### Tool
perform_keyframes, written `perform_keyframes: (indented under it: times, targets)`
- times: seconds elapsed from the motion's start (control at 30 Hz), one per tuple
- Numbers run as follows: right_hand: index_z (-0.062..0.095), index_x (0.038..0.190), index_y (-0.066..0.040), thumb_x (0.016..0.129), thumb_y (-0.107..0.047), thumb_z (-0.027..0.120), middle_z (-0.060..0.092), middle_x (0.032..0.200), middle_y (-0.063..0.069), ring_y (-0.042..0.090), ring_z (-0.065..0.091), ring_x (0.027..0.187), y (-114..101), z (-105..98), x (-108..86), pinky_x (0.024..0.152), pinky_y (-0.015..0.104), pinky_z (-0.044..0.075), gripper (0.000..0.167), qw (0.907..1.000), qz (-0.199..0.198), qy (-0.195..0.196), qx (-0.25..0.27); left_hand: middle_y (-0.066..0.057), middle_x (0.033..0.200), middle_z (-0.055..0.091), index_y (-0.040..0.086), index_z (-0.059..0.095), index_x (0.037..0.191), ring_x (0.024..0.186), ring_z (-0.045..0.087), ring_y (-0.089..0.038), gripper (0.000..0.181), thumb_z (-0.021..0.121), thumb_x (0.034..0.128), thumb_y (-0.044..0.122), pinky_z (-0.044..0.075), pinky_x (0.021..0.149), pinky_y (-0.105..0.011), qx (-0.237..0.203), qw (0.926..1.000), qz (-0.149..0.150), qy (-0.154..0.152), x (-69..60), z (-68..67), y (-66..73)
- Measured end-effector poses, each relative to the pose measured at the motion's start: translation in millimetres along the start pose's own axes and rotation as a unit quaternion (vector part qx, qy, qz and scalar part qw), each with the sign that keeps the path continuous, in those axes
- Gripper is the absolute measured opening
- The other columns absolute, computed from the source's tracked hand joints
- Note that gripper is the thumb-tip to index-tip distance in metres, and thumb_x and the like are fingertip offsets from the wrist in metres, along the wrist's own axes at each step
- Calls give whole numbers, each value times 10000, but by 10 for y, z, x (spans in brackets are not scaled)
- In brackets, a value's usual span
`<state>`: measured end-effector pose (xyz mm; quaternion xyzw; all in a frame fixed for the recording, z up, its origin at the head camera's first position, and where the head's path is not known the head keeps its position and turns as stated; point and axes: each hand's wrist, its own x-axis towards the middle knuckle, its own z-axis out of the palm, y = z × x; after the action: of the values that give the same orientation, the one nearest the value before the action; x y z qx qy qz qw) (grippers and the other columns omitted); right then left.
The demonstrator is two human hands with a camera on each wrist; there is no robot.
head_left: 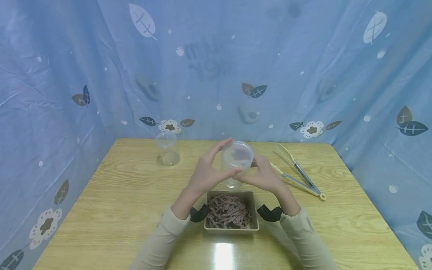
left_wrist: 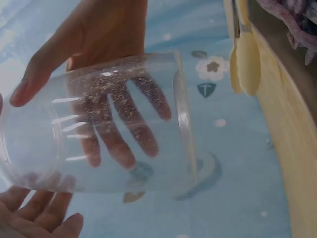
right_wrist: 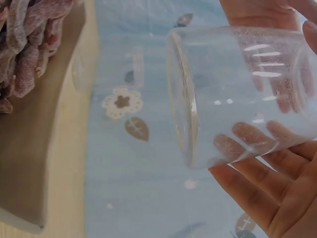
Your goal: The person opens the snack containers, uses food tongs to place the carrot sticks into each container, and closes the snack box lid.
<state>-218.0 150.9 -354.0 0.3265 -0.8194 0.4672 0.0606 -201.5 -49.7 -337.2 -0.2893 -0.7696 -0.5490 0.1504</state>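
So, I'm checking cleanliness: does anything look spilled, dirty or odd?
In the left wrist view, the held clear container shows brownish specks, odd on otherwise clear walls; residue or reflection, I can't tell. No spill shows around the tray.

Tongs [head_left: 303, 174] lie right of the held jar [head_left: 237, 154], another jar [head_left: 170, 155] left.

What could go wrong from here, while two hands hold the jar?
The jar might slip, as it looks smooth between the left hand and right hand. Falling, it could hit the nearby tray and scatter the strips. The right hand might also bump the tongs close by.
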Motion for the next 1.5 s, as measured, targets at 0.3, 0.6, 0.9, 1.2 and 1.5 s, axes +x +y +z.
perform_keyframes:
  times: [0.3, 0.6, 0.9, 1.2, 1.5]
  targets:
    - [439, 1364, -170, 699, -190, 802, 618, 1186, 13, 171, 591, 1045, -38, -57, -18, 811, 340, 532, 757, 9996, -166, -203, 74, 7, 1435, 410, 192, 340, 1428, 1315, 377, -130, 786, 759, 763, 157, 242, 1134, -367, -758, 9948, 54, -686, 24, -193, -7]
    - [469, 1324, -174, 673, -261, 817, 616, 1169, -19, 146, 596, 1031, -80, 7, -41, 844, 340, 526, 743, 9912, -573, -1120, 402, 39, 1458, 373, 235, 306, 1446, 1342, 334, -146, 815, 747, 761, 240, 265, 1112, -430, -1239, 9760, 401, -1744, 3, -239, -28]
    - [481, 1312, -111, 651, -231, 829, 637, 1135, 34, 164, 609, 994, -70, 7, -61, 841, 340, 526, 757, 9907, -465, -1210, 419, -5, 1429, 422, 221, 326, 1439, 1290, 400, -173, 826, 755, 735, 171, 386, 1028, -425, -1256, 9721, 510, -1915, -16, -209, -29]
    - [504, 1292, -126, 637, -266, 829, 646, 1099, 12, 144, 604, 964, -70, -103, -82, 811, 354, 524, 745, 9948, -353, -910, 304, 10, 1445, 407, 182, 361, 1427, 1338, 344, -135, 795, 767, 745, 143, 229, 1123, -456, -871, 9792, 461, -1775, -7, -298, -45]
    - [445, 1357, -187, 676, -285, 813, 619, 1173, -19, 143, 598, 1020, -76, -83, -66, 816, 363, 531, 780, 9951, -388, -902, 76, 80, 1419, 425, 251, 380, 1413, 1303, 382, -126, 822, 803, 710, 206, 275, 1095, -459, -495, 9854, 431, -1569, -4, -295, -55]
